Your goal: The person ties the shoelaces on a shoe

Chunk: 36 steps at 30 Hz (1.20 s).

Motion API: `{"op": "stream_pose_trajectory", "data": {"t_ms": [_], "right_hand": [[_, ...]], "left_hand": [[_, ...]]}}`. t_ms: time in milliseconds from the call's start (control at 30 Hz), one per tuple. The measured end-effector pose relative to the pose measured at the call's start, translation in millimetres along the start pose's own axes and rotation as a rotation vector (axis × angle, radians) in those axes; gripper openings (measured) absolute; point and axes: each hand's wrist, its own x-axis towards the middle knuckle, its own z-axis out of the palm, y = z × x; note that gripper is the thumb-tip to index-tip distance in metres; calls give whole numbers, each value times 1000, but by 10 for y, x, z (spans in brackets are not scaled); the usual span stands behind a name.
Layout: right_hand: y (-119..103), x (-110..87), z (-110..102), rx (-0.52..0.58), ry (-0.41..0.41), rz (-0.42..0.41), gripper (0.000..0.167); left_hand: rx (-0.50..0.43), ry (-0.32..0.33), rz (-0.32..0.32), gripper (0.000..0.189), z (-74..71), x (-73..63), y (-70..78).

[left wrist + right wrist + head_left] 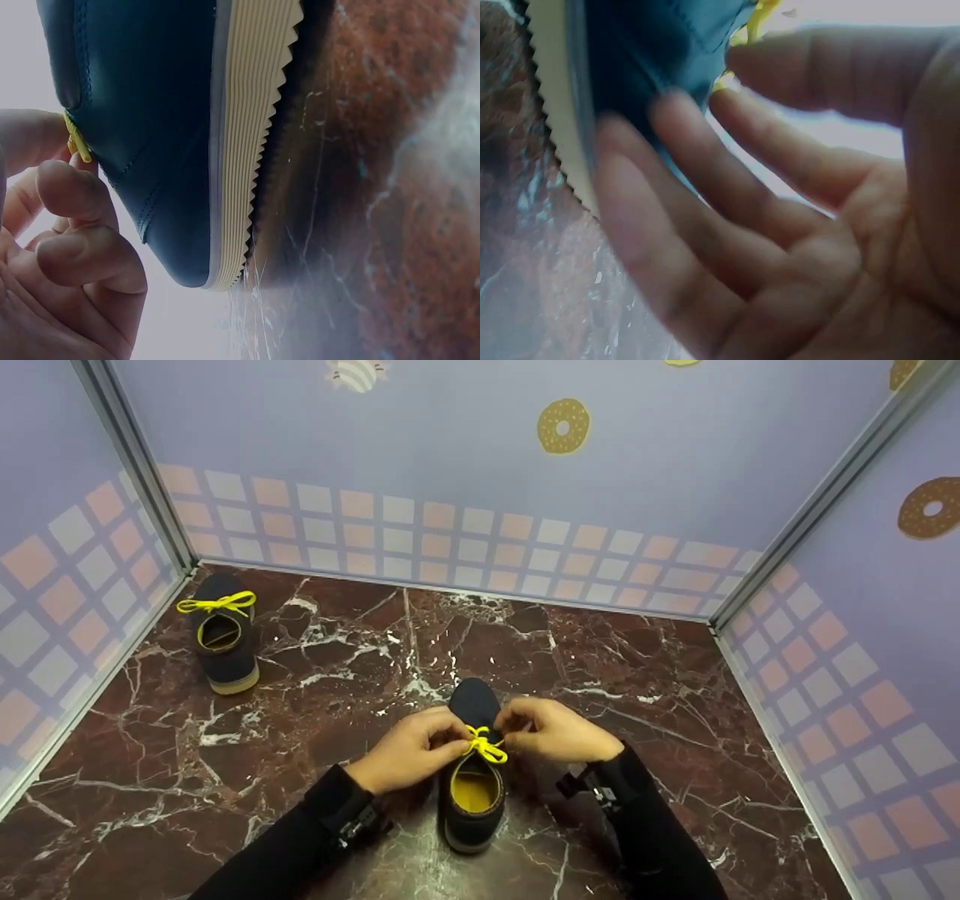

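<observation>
A dark navy shoe [474, 697] with a yellow lining stands on the floor, toe pointing away from me. Its yellow shoelace [487, 746] is tied in a bow over the front of the opening. From the left side, my left hand [412, 746] pinches the lace between thumb and forefinger; the left wrist view has a bit of yellow lace [77, 142] at those fingertips. On the other side my right hand [559, 729] has thumb and forefinger together on the lace [724, 81], its other fingers loosely bent beside the shoe. The fingers partly hide the knot.
A matching shoe [225, 660], its yellow lace [217, 604] tied in a bow, stands at the far left near the corner. Patterned panels [450, 450] with metal corner posts [139, 465] border the dark red marbled floor [322, 675] at the back and both sides.
</observation>
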Motion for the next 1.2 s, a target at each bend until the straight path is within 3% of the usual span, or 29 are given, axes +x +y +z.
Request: {"op": "stream_pose_trajectory", "data": {"t_ms": [200, 467, 833, 1200], "right_hand": [[-78, -5, 25, 74, 84, -96, 8], [-122, 12, 101, 35, -1, -140, 9], [-107, 49, 145, -25, 11, -199, 6], [-109, 34, 124, -66, -36, -179, 9]], "left_hand": [[3, 5, 4, 5, 5, -10, 11], [-19, 2, 12, 7, 2, -10, 18], [33, 11, 17, 5, 13, 8, 39], [97, -15, 65, 8, 5, -1, 27]]}}
